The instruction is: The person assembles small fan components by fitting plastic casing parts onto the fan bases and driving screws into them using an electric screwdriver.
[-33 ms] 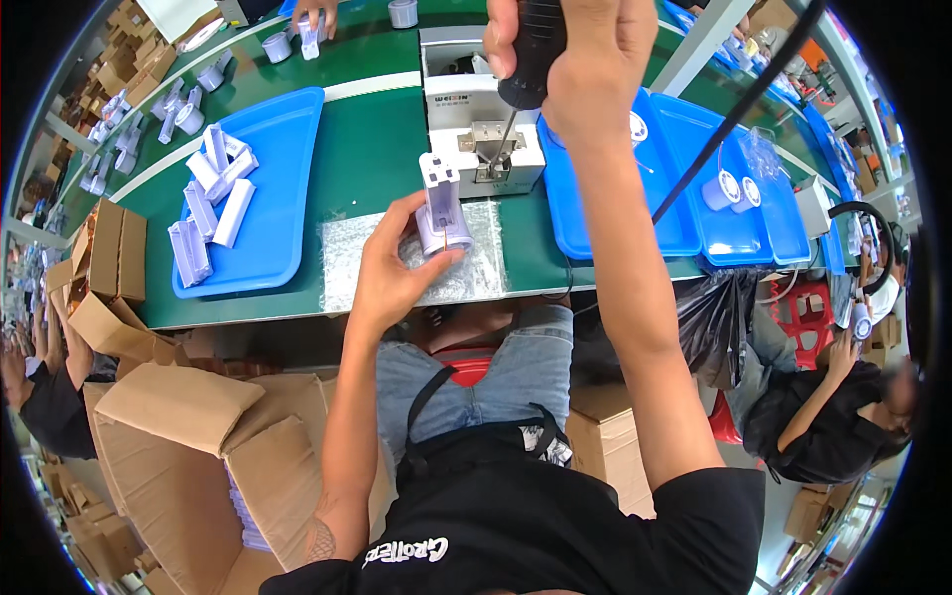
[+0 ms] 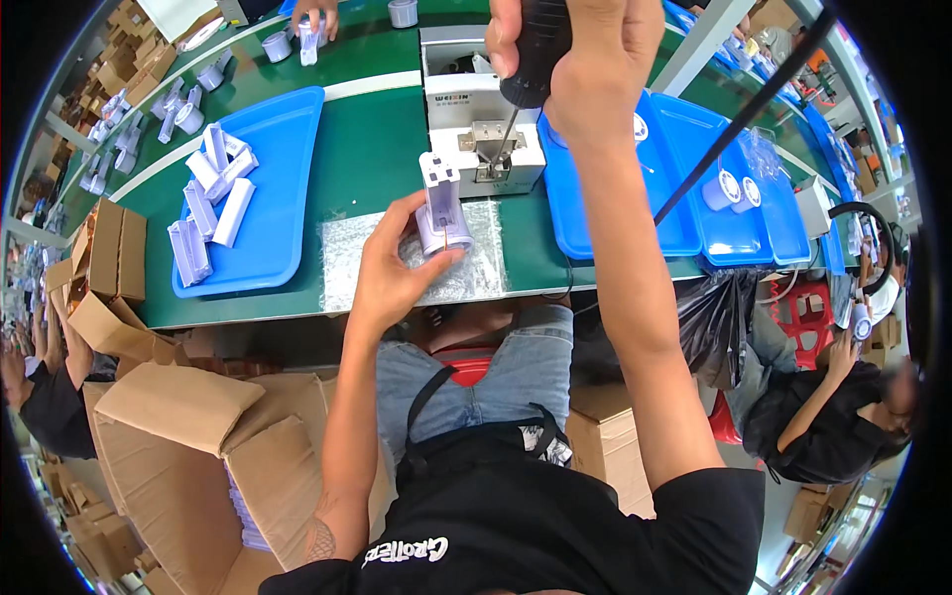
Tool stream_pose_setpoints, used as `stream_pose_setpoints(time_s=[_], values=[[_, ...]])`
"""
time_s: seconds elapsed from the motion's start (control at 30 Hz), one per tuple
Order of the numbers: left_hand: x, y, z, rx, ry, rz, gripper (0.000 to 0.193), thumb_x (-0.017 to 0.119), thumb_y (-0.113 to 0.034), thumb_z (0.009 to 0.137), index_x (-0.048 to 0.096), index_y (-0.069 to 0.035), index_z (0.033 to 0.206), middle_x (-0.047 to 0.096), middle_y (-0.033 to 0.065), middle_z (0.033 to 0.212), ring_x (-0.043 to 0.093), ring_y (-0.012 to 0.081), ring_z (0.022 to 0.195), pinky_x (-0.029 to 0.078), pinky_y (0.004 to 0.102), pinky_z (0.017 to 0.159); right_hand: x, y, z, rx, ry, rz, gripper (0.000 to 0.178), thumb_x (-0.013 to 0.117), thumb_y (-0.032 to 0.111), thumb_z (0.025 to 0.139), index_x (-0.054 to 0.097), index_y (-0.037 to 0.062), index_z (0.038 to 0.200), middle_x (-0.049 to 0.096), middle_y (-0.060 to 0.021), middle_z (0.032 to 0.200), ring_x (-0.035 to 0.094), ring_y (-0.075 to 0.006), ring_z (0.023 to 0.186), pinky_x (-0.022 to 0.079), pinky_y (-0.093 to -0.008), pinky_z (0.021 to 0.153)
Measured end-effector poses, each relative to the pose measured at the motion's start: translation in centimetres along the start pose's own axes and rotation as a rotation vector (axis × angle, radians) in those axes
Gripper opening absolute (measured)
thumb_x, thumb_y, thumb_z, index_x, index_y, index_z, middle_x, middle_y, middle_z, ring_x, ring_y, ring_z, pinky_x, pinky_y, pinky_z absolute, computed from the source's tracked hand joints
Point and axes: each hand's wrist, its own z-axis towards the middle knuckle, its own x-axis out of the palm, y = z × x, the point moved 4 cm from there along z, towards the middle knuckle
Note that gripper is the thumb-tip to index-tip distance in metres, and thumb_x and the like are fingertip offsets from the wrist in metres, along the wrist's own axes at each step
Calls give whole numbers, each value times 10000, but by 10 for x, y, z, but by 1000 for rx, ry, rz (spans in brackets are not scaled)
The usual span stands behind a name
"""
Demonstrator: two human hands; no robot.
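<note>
My left hand (image 2: 395, 266) is closed around the round base of a pale lilac plastic housing (image 2: 442, 206), with thumb and fingers on either side. The housing stands upright on a clear bubble-wrap sheet (image 2: 347, 260), and a thin wire shows at its base. Raised at the top centre, my right hand (image 2: 595, 74) grips a black electric screwdriver (image 2: 536, 55). Its thin bit points down to the metal bracket (image 2: 493, 144) on the front of a white screw feeder (image 2: 458, 109). Whether a screw sits on the tip is too small to tell.
A blue tray (image 2: 288, 198) with several lilac plastic pieces lies left. More blue trays (image 2: 684, 238) with round white parts (image 2: 721, 190) stand right. A black cord (image 2: 739, 124) crosses the right side. An open cardboard box (image 2: 169, 486) is lower left. Another person's hand (image 2: 315, 14) reaches in far back.
The black cord at the right has swung slightly. My right hand has shifted very slightly to the right; my left hand and the housing look unmoved.
</note>
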Motion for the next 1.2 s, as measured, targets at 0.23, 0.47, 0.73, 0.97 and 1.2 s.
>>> stream_pose_setpoints(time_s=[0.23, 0.47, 0.73, 0.97, 1.2], values=[[-1, 4, -1, -11, 5, 3, 679, 890, -59, 808, 590, 4, 1414, 680, 106, 1258, 677, 209, 1155, 529, 364, 1048, 1, -6, 4, -92, 28, -31, 389, 602, 417, 1109, 564, 43, 1208, 599, -65, 675, 544, -121, 464, 430, -252, 432], [0, -1, -3, -23, 3, -40, 674, 886, -67, 816, 592, 9, 1418, 668, 114, 1277, 671, 214, 1163, 531, 364, 1041, -4, -11, 0, -2, 13, -8, 395, 583, 413, 1118, 568, 42, 1253, 603, -62, 671, 544, -118, 464, 433, -247, 438], [9, -1, 4, 18, -45, 44, 676, 917, -105, 806, 612, 21, 1395, 671, 153, 1302, 680, 252, 1165, 545, 374, 1029, -1, -10, 3, -202, 232, 813, 600, 437, 549, 1135, 484, 0, 1373, 579, -65, 625, 535, -133, 423, 433, -253, 389], [9, 6, 5, -18, -45, 26, 702, 930, -99, 789, 611, 11, 1404, 670, 141, 1313, 689, 256, 1163, 542, 375, 1043, 40, -2, -5, -258, 186, 769, 708, 478, 602, 1103, 466, -45, 1390, 603, -81, 633, 541, -131, 426, 434, -249, 394], [8, 5, 3, 2, -50, 44, 712, 933, -88, 778, 608, 28, 1401, 678, 147, 1289, 683, 244, 1159, 532, 358, 1043, 32, 13, -35, 22, 1, 13, 686, 559, 541, 1096, 472, -65, 1405, 618, -81, 650, 550, -118, 438, 437, -237, 408]])
